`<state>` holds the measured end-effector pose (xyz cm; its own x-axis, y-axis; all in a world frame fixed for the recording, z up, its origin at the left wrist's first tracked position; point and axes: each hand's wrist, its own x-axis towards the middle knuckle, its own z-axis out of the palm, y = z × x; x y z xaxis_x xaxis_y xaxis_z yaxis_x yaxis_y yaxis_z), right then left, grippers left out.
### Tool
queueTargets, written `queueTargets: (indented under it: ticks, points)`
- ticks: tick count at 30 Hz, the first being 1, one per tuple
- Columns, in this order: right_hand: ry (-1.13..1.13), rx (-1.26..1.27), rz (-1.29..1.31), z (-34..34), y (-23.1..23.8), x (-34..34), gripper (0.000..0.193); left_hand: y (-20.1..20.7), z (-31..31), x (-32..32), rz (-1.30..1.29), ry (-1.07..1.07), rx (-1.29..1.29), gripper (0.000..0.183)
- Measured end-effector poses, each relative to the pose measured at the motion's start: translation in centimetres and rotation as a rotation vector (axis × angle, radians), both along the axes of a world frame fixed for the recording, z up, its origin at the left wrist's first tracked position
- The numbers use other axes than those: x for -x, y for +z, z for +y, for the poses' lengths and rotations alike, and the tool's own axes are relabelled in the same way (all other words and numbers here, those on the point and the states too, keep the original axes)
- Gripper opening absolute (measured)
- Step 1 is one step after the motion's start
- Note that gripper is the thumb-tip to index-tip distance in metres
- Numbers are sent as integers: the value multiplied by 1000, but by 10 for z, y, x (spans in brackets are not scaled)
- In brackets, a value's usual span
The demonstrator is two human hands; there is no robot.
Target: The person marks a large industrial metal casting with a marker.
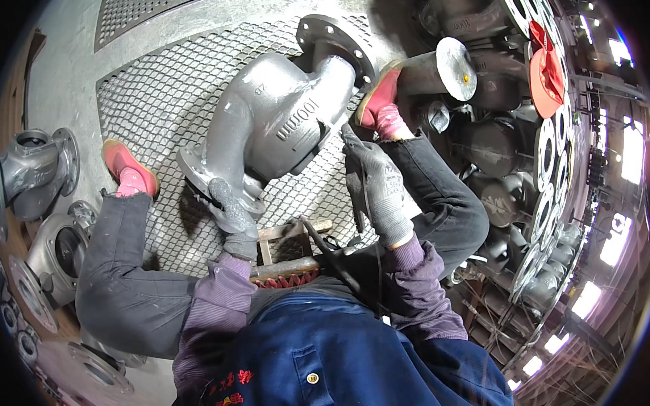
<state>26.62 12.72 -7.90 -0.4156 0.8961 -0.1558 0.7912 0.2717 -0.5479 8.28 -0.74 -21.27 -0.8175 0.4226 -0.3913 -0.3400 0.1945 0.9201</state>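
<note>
A large silver-grey cast valve body with flanged ends lies tilted on a metal mesh grate between my feet. My left hand, in a grey glove, grips its near-left flange. My right hand, also gloved, is closed round a slim dark hand tool. The tool's upper end is close to the casting's right-hand rim; I cannot tell whether they touch. Its exact kind is partly hidden by my fingers. A dark hose runs across my lap below that hand.
Stacked dark castings with round flanges stand along the right, a red cap hanging on them. A flanged pipe end juts beside my right shoe. More valve bodies sit at the left. Mesh grate covers the floor ahead.
</note>
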Motion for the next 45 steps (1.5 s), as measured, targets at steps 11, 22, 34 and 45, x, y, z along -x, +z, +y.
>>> queueTargets:
  ticks: [11, 22, 34, 45]
  points:
    - [28, -16, -31, -6, -1, 8, 58, -39, -16, -3, 120, 27, 136, 76]
    - [94, 71, -113, -15, 6, -1, 47, -3, 0, -7, -5, 90, 60, 76]
    - [590, -167, -456, 63, 72, 25, 21, -13, -4, -12, 59, -4, 259, 78]
    - [1034, -282, -616, 88, 77, 75, 9, 0, -7, -13, -58, -93, 341, 89]
